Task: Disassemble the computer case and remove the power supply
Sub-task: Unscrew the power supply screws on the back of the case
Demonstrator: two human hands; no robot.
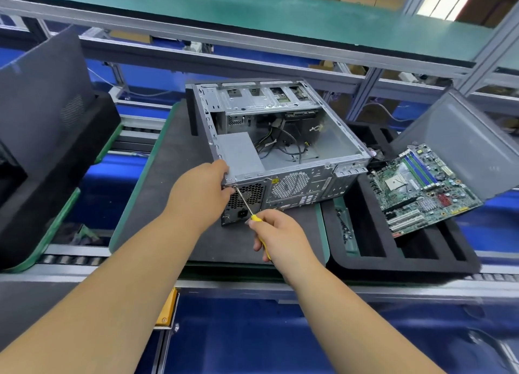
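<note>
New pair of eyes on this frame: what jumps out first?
The open computer case at centre on the dark mat, side panel off, cables loose inside. The right hand holds a yellow screwdriver to its rear corner, which the left hand grips. A bare motherboard lies on the black tray at right.

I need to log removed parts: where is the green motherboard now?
In the head view, the green motherboard lies at right, outside the open grey metal computer case, tilted on the black foam tray.

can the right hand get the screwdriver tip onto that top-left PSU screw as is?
Probably yes. The right hand holds the screwdriver, its tip at the case corner; the left hand sits beside the screw, not over it.
</note>
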